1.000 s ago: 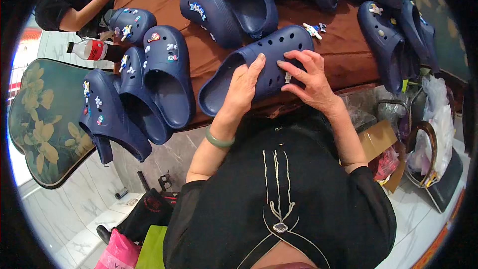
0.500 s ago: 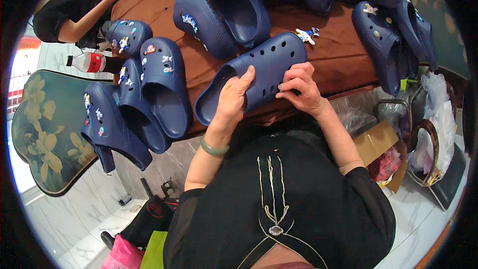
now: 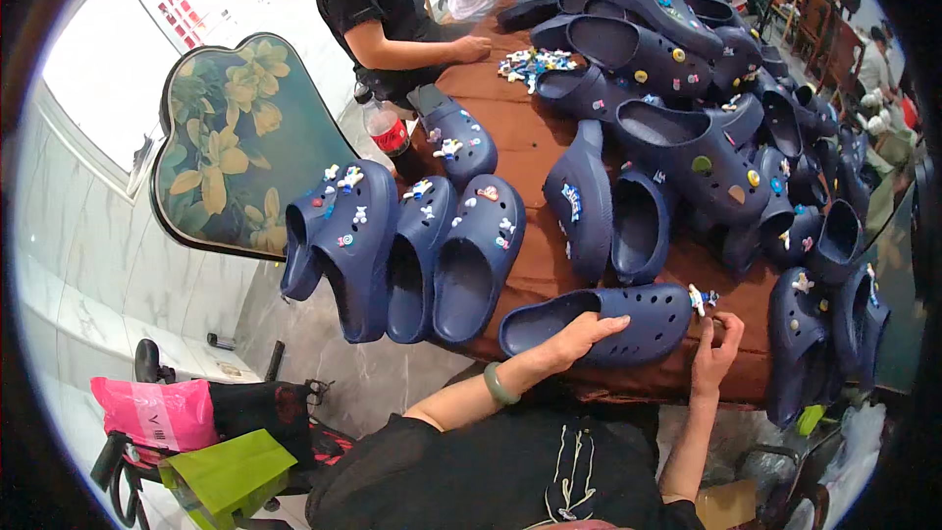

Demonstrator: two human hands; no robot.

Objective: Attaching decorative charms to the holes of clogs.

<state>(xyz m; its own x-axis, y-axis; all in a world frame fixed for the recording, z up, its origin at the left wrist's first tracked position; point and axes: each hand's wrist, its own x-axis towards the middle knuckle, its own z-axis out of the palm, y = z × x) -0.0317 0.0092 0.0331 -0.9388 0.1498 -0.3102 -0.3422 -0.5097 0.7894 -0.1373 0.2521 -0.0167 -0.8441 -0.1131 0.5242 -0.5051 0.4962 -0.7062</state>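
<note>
Navy foam perforated clog (image 3: 613, 322) laid at brown table (image 3: 530, 152) edge, gripped by left hand (image 3: 579, 334), small charm (image 3: 703, 298) beside its toe pinched by right hand (image 3: 716, 348).

The person wears a black top with short sleeves, so both forearms are bare. Down the front of the top runs a thin pale embroidered design: long narrow lines that meet in a small ornament low on the chest. The left hand (image 3: 581, 337) has a green bangle (image 3: 498, 385) round its wrist. The right hand (image 3: 716, 351) and its wrist carry nothing.
</note>
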